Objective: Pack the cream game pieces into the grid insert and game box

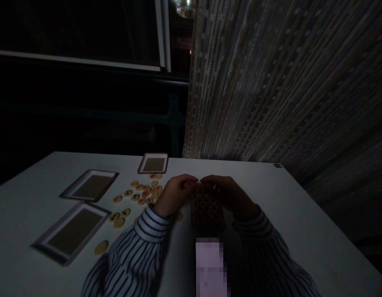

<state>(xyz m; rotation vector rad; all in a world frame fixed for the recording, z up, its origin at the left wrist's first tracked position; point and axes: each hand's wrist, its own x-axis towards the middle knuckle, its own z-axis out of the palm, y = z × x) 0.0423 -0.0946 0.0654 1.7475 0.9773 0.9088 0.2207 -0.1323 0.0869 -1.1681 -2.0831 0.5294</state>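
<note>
From my remote view: left hand (175, 194) and right hand (234, 194) meet over near end of far edge of dark patterned block (207, 212) on white table (258, 247). Fingers of both curled inward, tips close together; too dark for me to tell exact opening or any grip. Round pieces (135, 197), some with red or black marks, scattered beside left hand, near three bordered rectangles (93, 186)

The dark, rectangular block (208, 210) lies on the white table (302, 222), its top covered in rounded orange-brown shapes (too dim to tell whether pieces or pattern). To its left, pale tan discs (145, 194) lie scattered, mostly clustered, some touching; some bear red marks, others dark ones, several look plain.
</note>
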